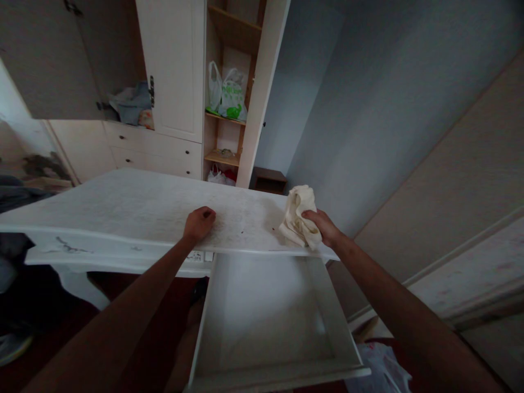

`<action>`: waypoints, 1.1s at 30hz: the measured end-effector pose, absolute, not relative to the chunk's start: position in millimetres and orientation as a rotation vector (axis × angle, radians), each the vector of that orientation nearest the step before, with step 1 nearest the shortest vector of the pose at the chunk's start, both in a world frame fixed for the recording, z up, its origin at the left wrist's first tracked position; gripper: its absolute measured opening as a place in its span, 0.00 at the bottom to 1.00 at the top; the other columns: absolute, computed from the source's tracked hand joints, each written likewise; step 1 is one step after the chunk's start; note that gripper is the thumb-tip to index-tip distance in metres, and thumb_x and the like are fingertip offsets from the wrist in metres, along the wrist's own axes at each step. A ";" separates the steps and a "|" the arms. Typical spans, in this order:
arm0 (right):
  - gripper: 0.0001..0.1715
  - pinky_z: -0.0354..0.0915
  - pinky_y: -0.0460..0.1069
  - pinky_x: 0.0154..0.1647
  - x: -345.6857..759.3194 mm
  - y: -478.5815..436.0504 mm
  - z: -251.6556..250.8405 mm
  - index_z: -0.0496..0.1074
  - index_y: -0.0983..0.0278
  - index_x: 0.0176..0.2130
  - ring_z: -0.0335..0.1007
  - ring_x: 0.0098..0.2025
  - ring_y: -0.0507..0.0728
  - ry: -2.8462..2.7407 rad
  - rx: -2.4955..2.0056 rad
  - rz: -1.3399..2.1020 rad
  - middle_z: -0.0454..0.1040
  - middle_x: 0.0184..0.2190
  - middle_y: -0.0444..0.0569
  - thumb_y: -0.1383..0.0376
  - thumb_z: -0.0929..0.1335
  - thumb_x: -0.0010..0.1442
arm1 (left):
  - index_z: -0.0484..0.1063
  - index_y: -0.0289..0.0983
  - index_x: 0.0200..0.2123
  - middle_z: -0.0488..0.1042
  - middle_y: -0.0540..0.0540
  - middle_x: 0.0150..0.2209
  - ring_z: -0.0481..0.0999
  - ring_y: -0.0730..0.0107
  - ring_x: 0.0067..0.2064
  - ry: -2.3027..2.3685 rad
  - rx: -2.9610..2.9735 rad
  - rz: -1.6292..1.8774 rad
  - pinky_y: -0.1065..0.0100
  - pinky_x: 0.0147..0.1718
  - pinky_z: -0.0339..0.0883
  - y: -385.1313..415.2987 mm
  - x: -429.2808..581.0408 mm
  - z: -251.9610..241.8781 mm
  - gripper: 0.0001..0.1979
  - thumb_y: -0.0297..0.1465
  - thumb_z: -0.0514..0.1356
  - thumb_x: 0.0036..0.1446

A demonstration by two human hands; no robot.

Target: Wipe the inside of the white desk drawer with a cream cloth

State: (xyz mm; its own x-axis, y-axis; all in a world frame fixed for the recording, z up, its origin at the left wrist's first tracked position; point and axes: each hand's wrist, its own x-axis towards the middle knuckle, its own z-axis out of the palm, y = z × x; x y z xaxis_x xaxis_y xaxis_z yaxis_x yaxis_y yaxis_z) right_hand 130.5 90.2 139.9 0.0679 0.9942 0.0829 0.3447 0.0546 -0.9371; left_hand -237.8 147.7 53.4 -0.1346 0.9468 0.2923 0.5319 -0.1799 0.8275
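Observation:
My right hand (pixel 323 225) is closed on a crumpled cream cloth (pixel 298 215) that rests on the right end of a white table top (pixel 135 207). My left hand (pixel 198 222) lies on the same top near its front edge, fingers curled under, holding nothing that I can see. Below and between my arms a white drawer (pixel 270 311) stands pulled out, and its inside looks bare.
A white wardrobe (pixel 174 71) with drawers stands behind the table, its open shelves holding plastic bags (pixel 227 93). A small dark stool (pixel 268 179) sits by the grey wall. Dark clothes lie at the left; a white bag (pixel 382 371) lies at the lower right.

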 end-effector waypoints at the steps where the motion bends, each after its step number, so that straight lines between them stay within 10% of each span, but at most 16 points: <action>1: 0.16 0.73 0.52 0.36 126.1 82.3 140.6 0.72 0.62 0.34 0.80 0.36 0.63 -1.323 -1.359 1.066 0.81 0.30 0.51 0.55 0.69 0.46 | 0.72 0.40 0.29 0.78 0.47 0.27 0.76 0.63 0.30 1.646 1.713 1.277 0.66 0.32 0.67 144.8 -236.5 53.9 0.09 0.37 0.56 0.50; 17: 0.30 0.75 0.59 0.49 59.8 8.1 87.3 0.75 0.62 0.45 0.80 0.47 0.66 -0.929 -0.842 1.831 0.84 0.39 0.53 0.46 0.74 0.50 | 0.69 0.38 0.42 0.76 0.45 0.39 0.77 0.64 0.38 1.119 1.354 1.019 0.66 0.32 0.69 35.0 -130.8 80.2 0.21 0.46 0.62 0.50; 26: 0.27 0.77 0.57 0.42 57.6 -2.9 83.6 0.75 0.63 0.45 0.82 0.40 0.66 -0.878 -0.815 1.824 0.84 0.35 0.52 0.50 0.74 0.51 | 0.64 0.40 0.56 0.73 0.37 0.56 0.71 0.52 0.57 0.911 1.813 1.078 0.53 0.59 0.62 -4.5 -102.9 79.9 0.24 0.35 0.58 0.56; 33: 0.19 0.72 0.52 0.31 80.0 -14.5 73.8 0.76 0.63 0.38 0.77 0.29 0.60 -1.046 -1.176 1.573 0.81 0.27 0.46 0.55 0.75 0.48 | 0.72 0.41 0.35 0.77 0.46 0.32 0.76 0.59 0.35 0.918 1.929 0.749 0.61 0.38 0.69 -14.6 -117.1 85.6 0.16 0.45 0.52 0.62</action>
State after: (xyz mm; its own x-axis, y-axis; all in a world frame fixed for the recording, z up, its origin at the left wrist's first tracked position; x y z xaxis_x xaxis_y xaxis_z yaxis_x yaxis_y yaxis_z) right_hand 80.0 -14.5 73.8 -0.1596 0.9605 -0.2280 -0.1614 -0.2532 -0.9538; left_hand -117.1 -14.6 85.6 0.5511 0.8208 0.1499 0.3122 -0.3695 0.8752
